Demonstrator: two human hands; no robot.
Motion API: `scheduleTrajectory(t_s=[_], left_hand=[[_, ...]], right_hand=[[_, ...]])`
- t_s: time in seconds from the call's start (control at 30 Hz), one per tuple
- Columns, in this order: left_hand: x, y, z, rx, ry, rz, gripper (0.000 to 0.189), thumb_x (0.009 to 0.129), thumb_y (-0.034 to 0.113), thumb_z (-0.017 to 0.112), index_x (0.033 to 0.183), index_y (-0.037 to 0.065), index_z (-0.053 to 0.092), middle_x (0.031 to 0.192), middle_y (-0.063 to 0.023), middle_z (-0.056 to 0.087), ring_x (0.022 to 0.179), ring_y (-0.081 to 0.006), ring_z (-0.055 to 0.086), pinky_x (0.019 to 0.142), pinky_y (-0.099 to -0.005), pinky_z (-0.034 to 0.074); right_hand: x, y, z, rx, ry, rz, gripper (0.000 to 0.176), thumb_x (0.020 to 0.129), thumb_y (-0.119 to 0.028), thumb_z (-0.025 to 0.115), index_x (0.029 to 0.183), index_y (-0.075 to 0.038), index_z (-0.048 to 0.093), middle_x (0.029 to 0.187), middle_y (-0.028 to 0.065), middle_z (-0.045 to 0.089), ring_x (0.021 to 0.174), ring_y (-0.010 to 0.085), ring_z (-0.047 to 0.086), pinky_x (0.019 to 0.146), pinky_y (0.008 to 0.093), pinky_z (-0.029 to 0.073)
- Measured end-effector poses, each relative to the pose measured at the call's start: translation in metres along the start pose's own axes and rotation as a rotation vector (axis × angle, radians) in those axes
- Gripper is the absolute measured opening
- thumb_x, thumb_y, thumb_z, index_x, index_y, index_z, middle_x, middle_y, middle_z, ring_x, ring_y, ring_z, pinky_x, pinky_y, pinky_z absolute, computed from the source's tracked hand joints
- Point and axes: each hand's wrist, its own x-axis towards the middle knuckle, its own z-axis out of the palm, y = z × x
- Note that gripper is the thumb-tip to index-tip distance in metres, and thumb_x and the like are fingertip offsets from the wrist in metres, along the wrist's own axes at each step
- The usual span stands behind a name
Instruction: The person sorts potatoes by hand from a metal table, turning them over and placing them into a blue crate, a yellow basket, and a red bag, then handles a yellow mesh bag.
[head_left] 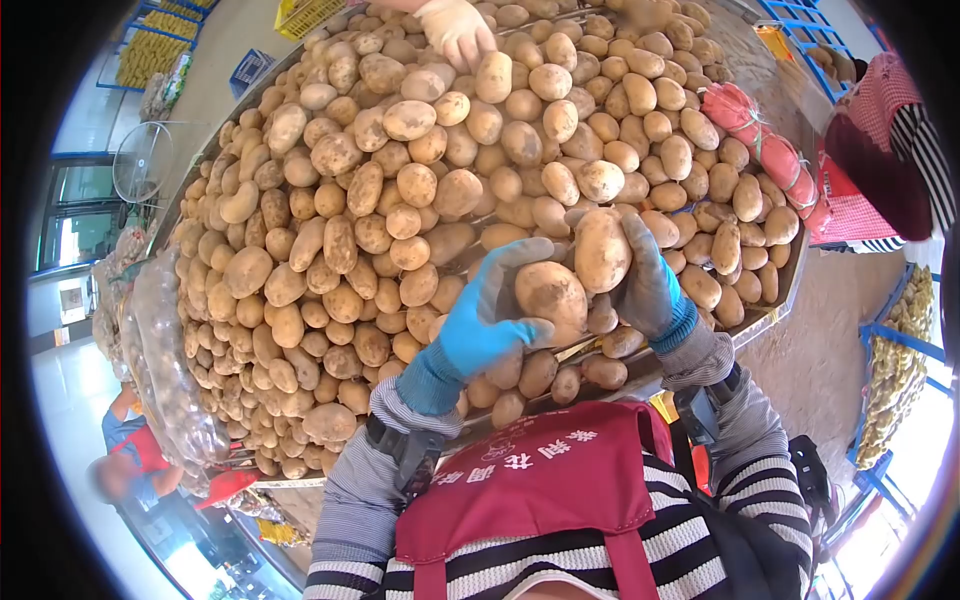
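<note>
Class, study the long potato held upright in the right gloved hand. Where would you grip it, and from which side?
Probably across its narrow middle, from the upper left. The long potato stands on end, so its waist is the shortest span. The right hand covers its right flank, and the round potato in the left hand crowds the lower left. Its rounded ends would likely slip.

Illumination: bright, diffuse daylight. The potato pile (400, 200) is evenly lit. Shadows are soft and confined to the gaps between potatoes.
Overexposure: the floor (70, 400) left of the potato pile is washed out to near white.
Distortion: fisheye lens. The field is circular with black corners, and the table (760, 322) rim right of the pile bows.
Focus: sharp on the pile, softer towards the circle's rim, with colour fringing at lower right.
</note>
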Motion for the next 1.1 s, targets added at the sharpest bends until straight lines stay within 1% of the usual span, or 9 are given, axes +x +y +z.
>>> scheduleTrajectory(t_s=[0.13, 0.23, 0.33, 0.4, 0.6, 0.83, 0.97, 1.03, 1.1], left_hand=[[0.0, -0.004, -0.02, -0.416, -0.138, -0.205, 0.058, 0.086, 0.016, 0.064, 0.137, 0.002, 0.04, 0.137, -0.0134, 0.044, 0.125, -0.0237, 0.048, 0.106, -0.0366, 0.042], [-0.001, -0.008, -0.024, -0.459, -0.004, -0.362, 0.055, 0.09, 0.026, 0.058, 0.137, 0.002, 0.04, 0.137, -0.0139, 0.045, 0.122, -0.0229, 0.05, 0.102, -0.0363, 0.045], [0.006, -0.005, -0.018, -0.186, -0.102, -0.279, 0.072, 0.09, 0.032, 0.059, 0.147, 0.002, 0.027, 0.141, -0.0162, 0.043, 0.127, -0.0255, 0.048, 0.11, -0.0381, 0.037], [0.009, -0.001, -0.014, -0.048, -0.129, -0.244, 0.08, 0.089, 0.033, 0.061, 0.15, 0.003, 0.02, 0.145, -0.0162, 0.038, 0.132, -0.0256, 0.043, 0.113, -0.0385, 0.032], [0.013, -0.011, -0.024, 0.042, -0.066, -0.219, 0.076, 0.093, 0.034, 0.057, 0.152, 0.004, 0.018, 0.146, -0.0163, 0.037, 0.137, -0.0263, 0.036, 0.114, -0.0397, 0.03], [0.011, -0.011, -0.019, -0.15, -0.001, -0.12, 0.062, 0.102, 0.045, 0.033, 0.14, -0.005, 0.035, 0.137, -0.0188, 0.048, 0.128, -0.0271, 0.046, 0.108, -0.0365, 0.039], [0.013, -0.01, 0.006, -0.378, 0.053, -0.148, 0.065, 0.1, 0.056, 0.035, 0.128, -0.003, 0.047, 0.129, -0.0172, 0.053, 0.12, -0.0273, 0.052, 0.103, -0.0392, 0.045], [0.012, -0.008, 0.028, -0.47, 0.095, -0.135, 0.064, 0.099, 0.057, 0.038, 0.124, -0.001, 0.049, 0.126, -0.0167, 0.055, 0.117, -0.0278, 0.055, 0.101, -0.0421, 0.047], [0.018, -0.018, 0.041, -0.445, 0.114, -0.08, 0.059, 0.101, 0.052, 0.038, 0.124, -0.001, 0.049, 0.123, -0.0172, 0.058, 0.115, -0.0285, 0.058, 0.1, -0.0432, 0.048]], right_hand=[[-0.009, -0.008, 0.01, -0.263, 0.035, -0.025, 0.057, 0.103, -0.046, 0.038, 0.136, 0.0, 0.046, 0.12, 0.0092, 0.059, 0.106, 0.0135, 0.059, 0.092, 0.0291, 0.049], [-0.009, -0.001, 0.015, -0.523, -0.011, -0.154, 0.056, 0.103, -0.037, 0.043, 0.143, 0.001, 0.036, 0.127, 0.0095, 0.054, 0.115, 0.0147, 0.053, 0.101, 0.0301, 0.044], [-0.002, 0.012, 0.009, -0.68, -0.179, -0.21, 0.071, 0.094, -0.025, 0.06, 0.15, -0.002, 0.022, 0.139, 0.0135, 0.043, 0.123, 0.0206, 0.049, 0.104, 0.0343, 0.041], [0.007, 0.017, 0.007, -1.13, -0.184, -0.406, 0.086, 0.083, -0.021, 0.072, 0.151, -0.005, 0.021, 0.141, 0.0187, 0.04, 0.125, 0.0269, 0.048, 0.106, 0.0388, 0.04], [0.004, -0.006, 0.032, -1.315, -0.164, -0.241, 0.084, 0.079, -0.024, 0.076, 0.148, -0.01, 0.032, 0.126, 0.0186, 0.047, 0.117, 0.0305, 0.05, 0.103, 0.0388, 0.042], [-0.009, 0.02, 0.02, -0.866, -0.107, -0.382, 0.09, 0.075, -0.031, 0.08, 0.148, -0.007, 0.033, 0.129, 0.017, 0.042, 0.119, 0.03, 0.046, 0.101, 0.0408, 0.043], [-0.042, 0.031, 0.032, -1.279, -0.091, -0.465, 0.103, 0.073, -0.028, 0.082, 0.153, -0.008, 0.018, 0.144, 0.0204, 0.035, 0.132, 0.0316, 0.037, 0.108, 0.0429, 0.038], [-0.05, 0.043, 0.032, -0.719, -0.075, -0.342, 0.093, 0.08, -0.018, 0.075, 0.153, -0.009, 0.018, 0.15, 0.0186, 0.032, 0.13, 0.0281, 0.042, 0.105, 0.0415, 0.041], [-0.068, 0.037, 0.018, -0.51, -0.119, -0.298, 0.087, 0.082, -0.01, 0.07, 0.153, -0.01, 0.02, 0.147, 0.0168, 0.037, 0.125, 0.0246, 0.047, 0.099, 0.0377, 0.046]])
